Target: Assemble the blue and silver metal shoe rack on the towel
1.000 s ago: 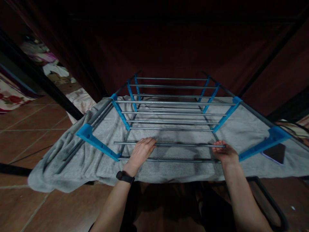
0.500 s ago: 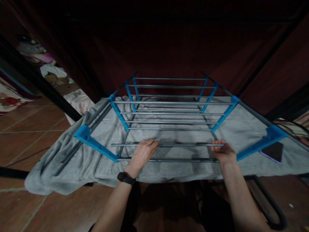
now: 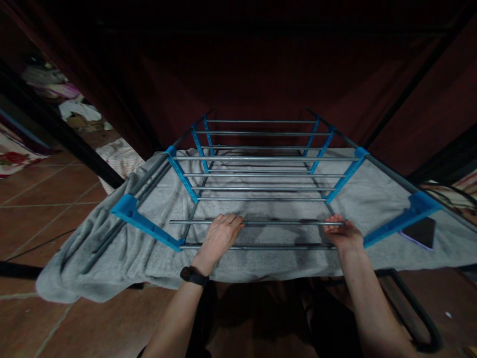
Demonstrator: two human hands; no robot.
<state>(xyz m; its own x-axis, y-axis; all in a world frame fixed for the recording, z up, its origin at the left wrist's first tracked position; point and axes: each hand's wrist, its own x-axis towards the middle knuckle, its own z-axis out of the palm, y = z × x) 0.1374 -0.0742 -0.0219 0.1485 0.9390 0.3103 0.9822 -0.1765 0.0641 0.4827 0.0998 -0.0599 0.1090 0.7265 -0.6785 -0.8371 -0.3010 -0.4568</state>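
A loose grey metal rod (image 3: pixel 283 223) lies level across the near end of a shoe-rack-like frame, its left end free in the air. My left hand (image 3: pixel 222 232), with a dark watch above the wrist, is closed over the rod left of its middle. Near the rod's right end, my right hand (image 3: pixel 343 231) holds it from below, palm up with curled fingers. Blue plastic brackets (image 3: pixel 145 223) join the frame's side tubes, and several grey crossbars (image 3: pixel 266 159) span between them. The lowest near crossbar (image 3: pixel 276 247) runs just below the held rod, partly behind my left forearm.
A grey blanket (image 3: pixel 156 268) lies under the frame. On it at the right is a phone (image 3: pixel 421 232) beside a blue bracket. Dark red panels (image 3: pixel 238 74) rise behind. Tiled floor (image 3: pixel 40 184) and piled cloths (image 3: pixel 80 109) are at the left; a black tube (image 3: pixel 417 308) bends at lower right.
Both hands keep the same hold on the rod. The whole view has shifted very slightly; nothing else visibly moves.
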